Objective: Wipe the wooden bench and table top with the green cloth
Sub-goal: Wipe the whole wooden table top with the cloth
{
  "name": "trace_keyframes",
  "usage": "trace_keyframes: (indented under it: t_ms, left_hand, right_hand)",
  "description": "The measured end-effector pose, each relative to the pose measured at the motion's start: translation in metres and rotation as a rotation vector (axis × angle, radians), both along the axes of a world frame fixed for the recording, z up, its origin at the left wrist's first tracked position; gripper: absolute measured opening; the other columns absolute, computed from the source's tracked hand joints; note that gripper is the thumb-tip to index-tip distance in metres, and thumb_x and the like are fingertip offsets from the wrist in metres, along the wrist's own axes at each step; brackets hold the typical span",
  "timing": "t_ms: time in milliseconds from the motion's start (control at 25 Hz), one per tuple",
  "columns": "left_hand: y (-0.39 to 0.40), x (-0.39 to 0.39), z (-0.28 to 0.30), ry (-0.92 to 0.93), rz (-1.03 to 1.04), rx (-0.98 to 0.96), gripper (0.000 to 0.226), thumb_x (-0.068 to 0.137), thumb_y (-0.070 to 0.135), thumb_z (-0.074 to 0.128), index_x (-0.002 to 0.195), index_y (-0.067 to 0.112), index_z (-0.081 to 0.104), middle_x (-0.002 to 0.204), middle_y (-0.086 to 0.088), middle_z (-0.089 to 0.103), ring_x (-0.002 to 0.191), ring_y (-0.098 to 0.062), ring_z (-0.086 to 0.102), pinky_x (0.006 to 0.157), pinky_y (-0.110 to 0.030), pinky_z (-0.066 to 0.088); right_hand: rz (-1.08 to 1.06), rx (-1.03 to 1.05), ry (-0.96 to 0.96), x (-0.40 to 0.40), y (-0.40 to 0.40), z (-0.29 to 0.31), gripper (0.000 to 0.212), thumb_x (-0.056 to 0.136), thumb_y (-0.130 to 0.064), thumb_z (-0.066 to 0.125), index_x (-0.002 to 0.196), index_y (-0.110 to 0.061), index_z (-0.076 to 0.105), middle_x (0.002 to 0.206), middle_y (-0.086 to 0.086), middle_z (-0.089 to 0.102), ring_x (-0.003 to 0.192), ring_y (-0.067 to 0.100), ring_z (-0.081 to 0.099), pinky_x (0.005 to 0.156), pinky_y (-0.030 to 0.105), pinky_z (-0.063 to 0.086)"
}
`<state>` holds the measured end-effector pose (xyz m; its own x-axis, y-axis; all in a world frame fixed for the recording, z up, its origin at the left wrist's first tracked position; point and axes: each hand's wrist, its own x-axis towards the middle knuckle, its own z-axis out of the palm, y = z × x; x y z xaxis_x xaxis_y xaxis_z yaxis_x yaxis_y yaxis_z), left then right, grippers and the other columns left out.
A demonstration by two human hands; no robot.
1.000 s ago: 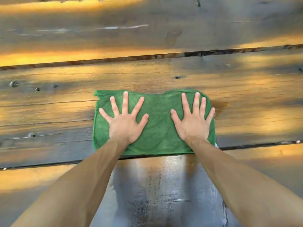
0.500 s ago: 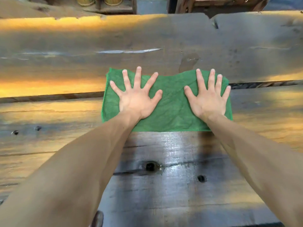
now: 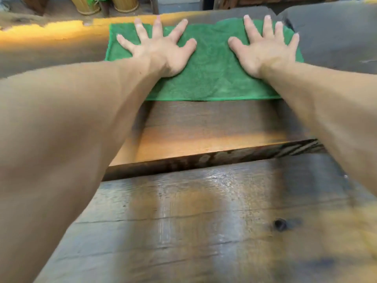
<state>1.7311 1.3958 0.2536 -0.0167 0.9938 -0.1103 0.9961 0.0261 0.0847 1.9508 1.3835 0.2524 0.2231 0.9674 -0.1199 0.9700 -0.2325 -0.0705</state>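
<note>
A person's two bare arms reach forward across a dark, weathered wooden desk (image 3: 204, 221) made of thick planks. A green cloth (image 3: 210, 64) lies spread flat on the far plank, close to the desk's far edge, its near hem straight and its far edge slightly wavy.

The left hand (image 3: 161, 50) presses palm-down on the left part of the cloth, its fingers (image 3: 140, 30) straight and fanned wide apart, thumb pointing inward. The right hand (image 3: 265, 50) presses palm-down on the right part of the cloth, fingers straight and spread, though a little less widely, thumb also pointing inward. A stretch of bare green cloth shows between the two thumbs. Neither hand pinches or bunches the fabric.

Nearer the viewer, a narrow dark gap (image 3: 204, 162) runs between the far plank and the next one. The near plank looks glossy, with a dark knot hole (image 3: 279, 224) toward the right. Warm orange light falls in patches across the wood.

Beyond the far edge of the desk, at the top left, stand two yellowish ribbed containers (image 3: 124, 4); what they hold is unclear. The picture is slightly blurred.
</note>
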Motion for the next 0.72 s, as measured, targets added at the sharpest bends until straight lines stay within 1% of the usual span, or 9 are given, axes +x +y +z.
trace_keyframes:
  t_ms: [80,200,280,360,400,480,520,600,720]
  left_hand:
    - [0.029,0.001,-0.003,0.003,0.008,0.018,0.065,0.088,0.078,0.017,0.150,0.061,0.008,0.169,0.000,0.001,0.152,-0.043,-0.009,0.106,-0.080,-0.007]
    - [0.055,0.002,0.001,0.011,0.025,0.019,0.066,0.088,0.076,0.020,0.150,0.055,0.019,0.167,-0.003,0.016,0.152,-0.043,0.002,0.105,-0.082,-0.006]
    - [0.066,0.001,0.000,0.006,0.028,0.029,0.065,0.089,0.074,0.021,0.150,0.053,0.023,0.166,-0.005,0.020,0.152,-0.044,0.005,0.105,-0.082,-0.006]
    - [0.068,0.000,-0.002,-0.036,0.032,0.046,0.062,0.090,0.073,0.022,0.149,0.056,0.022,0.166,-0.006,0.017,0.152,-0.045,0.001,0.106,-0.081,-0.007]
    - [0.063,0.000,-0.001,-0.054,0.031,0.061,0.061,0.091,0.071,0.023,0.150,0.056,0.021,0.167,-0.005,0.014,0.152,-0.045,-0.001,0.107,-0.080,-0.006]
    - [0.047,0.000,-0.001,-0.064,0.018,0.078,0.060,0.093,0.068,0.021,0.152,0.056,0.016,0.169,-0.001,0.003,0.152,-0.042,-0.007,0.111,-0.076,-0.006]
    - [0.034,-0.001,-0.002,-0.065,0.011,0.062,0.060,0.095,0.067,0.019,0.153,0.055,0.013,0.169,0.001,-0.002,0.152,-0.040,-0.009,0.112,-0.074,-0.006]
    - [0.001,-0.005,-0.001,-0.061,-0.003,0.017,0.059,0.097,0.067,0.016,0.154,0.054,0.009,0.169,0.004,-0.007,0.153,-0.037,-0.009,0.115,-0.070,-0.006]
    - [-0.069,-0.010,-0.002,-0.027,-0.026,-0.004,0.060,0.098,0.067,0.012,0.155,0.052,0.003,0.169,0.003,-0.009,0.154,-0.035,-0.009,0.117,-0.066,-0.007]
  right_hand:
    - [0.004,0.008,-0.022,0.003,0.032,-0.003,0.076,0.090,-0.075,0.016,0.158,-0.043,0.002,0.169,0.005,-0.002,0.155,0.029,-0.003,0.119,0.064,-0.004]
    - [-0.008,0.002,-0.008,0.006,0.065,0.000,0.080,0.088,-0.073,0.017,0.158,-0.034,0.019,0.167,0.010,0.016,0.153,0.034,0.010,0.118,0.067,0.000]
    - [-0.020,0.012,-0.007,0.009,0.076,0.001,0.081,0.088,-0.074,0.017,0.157,-0.031,0.023,0.165,0.012,0.021,0.152,0.036,0.015,0.119,0.067,0.002]
    - [-0.011,0.022,-0.018,0.007,0.076,0.000,0.078,0.090,-0.073,0.017,0.158,-0.034,0.019,0.167,0.012,0.016,0.153,0.035,0.011,0.119,0.065,0.002]
    - [0.006,0.019,-0.018,0.007,0.071,0.000,0.076,0.092,-0.072,0.017,0.159,-0.036,0.014,0.168,0.010,0.010,0.154,0.034,0.007,0.120,0.063,0.001]
    - [0.036,0.008,-0.013,0.006,0.056,0.001,0.072,0.094,-0.071,0.014,0.158,-0.042,0.002,0.169,0.007,-0.003,0.155,0.031,-0.002,0.121,0.059,-0.002]
    - [0.052,-0.002,-0.009,0.006,0.045,0.000,0.070,0.094,-0.071,0.012,0.158,-0.045,-0.001,0.169,0.005,-0.006,0.155,0.029,-0.004,0.122,0.058,-0.002]
    - [0.077,-0.012,-0.009,0.003,0.014,-0.001,0.067,0.095,-0.071,0.009,0.157,-0.048,0.000,0.169,0.003,-0.006,0.155,0.027,-0.003,0.122,0.056,-0.003]
    - [0.097,-0.005,-0.011,-0.007,-0.051,-0.002,0.062,0.097,-0.068,0.009,0.156,-0.050,0.000,0.169,0.001,-0.006,0.155,0.025,-0.005,0.122,0.054,-0.005]
